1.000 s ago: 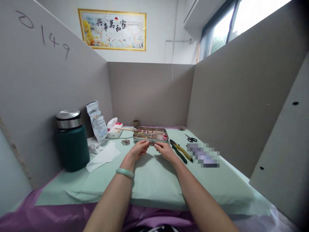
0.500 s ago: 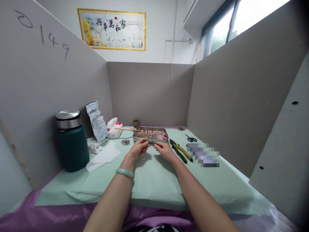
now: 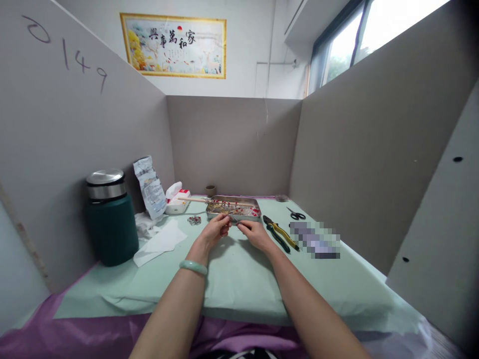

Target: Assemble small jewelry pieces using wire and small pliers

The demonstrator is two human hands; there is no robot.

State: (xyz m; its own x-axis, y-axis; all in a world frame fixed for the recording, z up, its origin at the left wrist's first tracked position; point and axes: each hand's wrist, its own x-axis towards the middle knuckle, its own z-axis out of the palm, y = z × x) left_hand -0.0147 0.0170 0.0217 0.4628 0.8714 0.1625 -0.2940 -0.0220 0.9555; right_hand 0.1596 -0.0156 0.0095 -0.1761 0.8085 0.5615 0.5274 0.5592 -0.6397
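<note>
My left hand, with a pale green bangle at its wrist, is closed in a pinch in front of the metal tray. Close to its right, my right hand pinches too, thumb and finger together. A thin dark wire-like piece spans the small gap between the fingertips; what it is exactly is too small to tell. Red and gold beads fill the tray just behind both hands. Across the tray lies a wooden stick with red beaded pieces along it.
Yellow-and-green pliers, black scissors and a blurred-out object lie on the right. Leftward are a bead cluster, paper, a tissue pack, a foil pouch and a green flask. Grey partitions enclose the table.
Both hands stay in nearly the same place. The fingertips have shifted very slightly, and the thin piece between them shows at a slightly different angle.
</note>
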